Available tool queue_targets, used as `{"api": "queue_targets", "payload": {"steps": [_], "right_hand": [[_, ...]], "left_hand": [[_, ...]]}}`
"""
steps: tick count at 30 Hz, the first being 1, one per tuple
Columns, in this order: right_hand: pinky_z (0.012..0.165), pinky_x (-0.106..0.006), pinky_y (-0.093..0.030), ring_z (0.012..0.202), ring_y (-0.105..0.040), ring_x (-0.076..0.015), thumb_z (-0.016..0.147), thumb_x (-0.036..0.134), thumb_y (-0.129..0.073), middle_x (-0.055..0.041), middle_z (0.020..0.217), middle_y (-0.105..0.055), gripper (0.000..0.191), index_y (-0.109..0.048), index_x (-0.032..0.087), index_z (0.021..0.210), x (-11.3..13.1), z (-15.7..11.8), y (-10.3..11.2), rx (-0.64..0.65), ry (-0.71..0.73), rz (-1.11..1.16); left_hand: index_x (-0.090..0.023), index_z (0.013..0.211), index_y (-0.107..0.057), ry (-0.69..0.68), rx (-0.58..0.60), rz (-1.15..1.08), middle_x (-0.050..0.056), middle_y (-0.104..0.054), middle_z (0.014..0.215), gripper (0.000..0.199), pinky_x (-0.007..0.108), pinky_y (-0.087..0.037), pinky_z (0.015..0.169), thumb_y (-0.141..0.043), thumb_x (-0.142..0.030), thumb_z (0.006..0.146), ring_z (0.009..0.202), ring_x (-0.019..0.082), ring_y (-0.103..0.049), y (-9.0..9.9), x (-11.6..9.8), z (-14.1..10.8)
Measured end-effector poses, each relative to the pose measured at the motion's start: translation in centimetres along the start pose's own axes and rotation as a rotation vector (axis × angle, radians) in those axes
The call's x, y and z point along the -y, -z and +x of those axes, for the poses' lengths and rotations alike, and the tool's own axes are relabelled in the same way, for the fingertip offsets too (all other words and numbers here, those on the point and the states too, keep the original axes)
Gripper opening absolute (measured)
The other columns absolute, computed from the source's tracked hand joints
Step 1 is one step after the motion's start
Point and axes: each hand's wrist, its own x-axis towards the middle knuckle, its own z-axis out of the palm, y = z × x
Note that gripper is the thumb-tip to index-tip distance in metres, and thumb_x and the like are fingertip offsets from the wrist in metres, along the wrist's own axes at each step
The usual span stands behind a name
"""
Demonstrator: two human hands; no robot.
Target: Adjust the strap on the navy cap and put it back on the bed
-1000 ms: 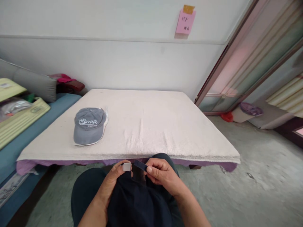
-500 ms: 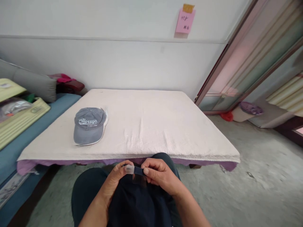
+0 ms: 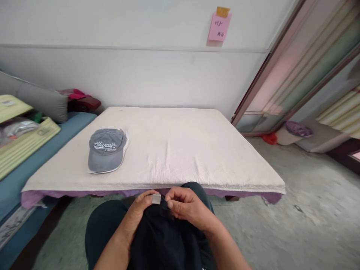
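Note:
A dark navy cap (image 3: 165,240) rests in my lap with its strap (image 3: 164,204) end uppermost; much of its shape blends into my dark clothes. My left hand (image 3: 140,207) grips the strap end beside a small pale, shiny buckle (image 3: 156,199), thumb and index finger pressed together. Just right of the buckle, the thumb and fingers of my right hand (image 3: 184,205) pinch the dark strap, which bends up between the hands. Fingers hide part of it. Beyond my hands, a grey cap (image 3: 107,150) with white lettering lies on the table, brim towards me.
A table (image 3: 225,150) under a cream cloth stands before my knees, with purple fabric hanging below its edge. To the left, a blue bench (image 3: 75,123) bears a yellow-green box (image 3: 30,138) and a grey cushion (image 3: 56,103). A bin (image 3: 289,135) stands far right.
My right hand has shifted slightly left, closer to the buckle. The strap, stretched flat between the hands before, is now bunched and bent. The buckle has turned a little. The grey cap is unmoved.

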Motion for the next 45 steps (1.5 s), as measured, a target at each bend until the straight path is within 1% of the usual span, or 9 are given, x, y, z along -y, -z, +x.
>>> {"api": "queue_targets", "payload": {"steps": [4, 9, 13, 16, 22, 27, 34, 40, 45], "right_hand": [[0.039, -0.018, -0.019, 0.042, -0.03, -0.0041, 0.078, 0.045, -0.067, 0.0069, 0.051, -0.042, 0.031, -0.056, 0.016, 0.075, 0.0, 0.1, 0.1, -0.019, 0.005, -0.025], [0.04, -0.018, -0.02, 0.044, -0.031, -0.0043, 0.077, 0.045, -0.067, 0.006, 0.051, -0.043, 0.033, -0.054, 0.015, 0.07, -0.2, 0.3, 0.2, -0.068, 0.015, -0.062], [0.037, -0.018, -0.018, 0.041, -0.027, -0.004, 0.076, 0.047, -0.068, 0.008, 0.049, -0.038, 0.035, -0.053, 0.016, 0.07, -0.1, 0.4, 0.1, -0.102, 0.01, -0.02], [0.037, -0.018, -0.018, 0.04, -0.028, -0.0038, 0.075, 0.046, -0.07, 0.0075, 0.049, -0.041, 0.034, -0.053, 0.016, 0.07, -0.1, 0.6, -0.1, -0.099, 0.006, -0.008], [0.036, -0.018, -0.017, 0.038, -0.026, -0.0028, 0.074, 0.042, -0.07, 0.0083, 0.047, -0.04, 0.031, -0.054, 0.016, 0.069, -0.3, 0.8, -0.1, -0.106, 0.004, -0.03], [0.037, -0.017, -0.018, 0.039, -0.029, -0.003, 0.073, 0.04, -0.069, 0.0066, 0.049, -0.046, 0.029, -0.054, 0.016, 0.069, 0.4, 0.8, -0.3, -0.078, -0.042, -0.012], [0.037, -0.017, -0.018, 0.04, -0.025, -0.0032, 0.073, 0.037, -0.069, 0.0088, 0.046, -0.038, 0.027, -0.054, 0.016, 0.065, 0.6, 1.0, -0.2, -0.137, -0.027, -0.065], [0.038, -0.018, -0.02, 0.04, -0.033, -0.0041, 0.074, 0.043, -0.07, 0.0039, 0.053, -0.053, 0.03, -0.058, 0.015, 0.073, 0.7, 0.7, -0.3, -0.066, -0.038, -0.001], [0.038, -0.018, -0.018, 0.039, -0.028, -0.0036, 0.07, 0.039, -0.073, 0.0083, 0.045, -0.041, 0.027, -0.059, 0.015, 0.071, 0.7, 0.7, -0.7, -0.133, -0.045, 0.018]], "left_hand": [[-0.017, 0.078, -0.069, -0.036, 0.001, 0.008, 0.001, -0.067, 0.063, 0.014, 0.023, -0.045, 0.058, -0.076, -0.024, 0.068, 0.054, 0.013, -0.06, 0.1, 0.1, -0.2], [-0.018, 0.08, -0.069, -0.049, 0.003, -0.017, 0.001, -0.067, 0.064, 0.018, 0.022, -0.045, 0.06, -0.078, -0.027, 0.067, 0.058, 0.013, -0.061, 0.2, 0.5, -0.2], [-0.018, 0.079, -0.069, -0.033, -0.002, -0.011, 0.0, -0.066, 0.061, 0.022, 0.022, -0.044, 0.057, -0.081, -0.027, 0.062, 0.055, 0.012, -0.059, 0.6, 0.5, 0.2], [-0.018, 0.079, -0.07, -0.037, -0.001, 0.001, 0.001, -0.066, 0.061, 0.025, 0.023, -0.045, 0.058, -0.083, -0.027, 0.06, 0.055, 0.013, -0.059, 0.8, 0.4, 0.4], [-0.017, 0.081, -0.07, -0.039, 0.014, -0.022, 0.001, -0.067, 0.063, 0.018, 0.022, -0.045, 0.06, -0.078, -0.023, 0.066, 0.057, 0.012, -0.059, 0.6, 0.6, 0.5], [-0.016, 0.079, -0.069, -0.066, 0.042, -0.005, 0.001, -0.066, 0.062, 0.02, 0.021, -0.043, 0.058, -0.078, -0.028, 0.066, 0.056, 0.012, -0.059, 0.4, 0.8, 0.6], [-0.016, 0.079, -0.069, -0.055, -0.086, 0.078, 0.001, -0.069, 0.062, 0.029, 0.024, -0.045, 0.06, -0.083, -0.028, 0.057, 0.057, 0.015, -0.061, -0.1, 0.0, 0.1], [-0.017, 0.078, -0.068, -0.025, -0.089, 0.084, 0.0, -0.068, 0.062, 0.033, 0.027, -0.046, 0.064, -0.086, -0.027, 0.053, 0.058, 0.015, -0.062, -0.3, -0.3, 0.0], [-0.017, 0.077, -0.068, -0.004, -0.067, 0.09, -0.001, -0.067, 0.06, 0.031, 0.026, -0.046, 0.062, -0.086, -0.025, 0.053, 0.056, 0.015, -0.062, -0.3, -0.3, -0.1]]}}
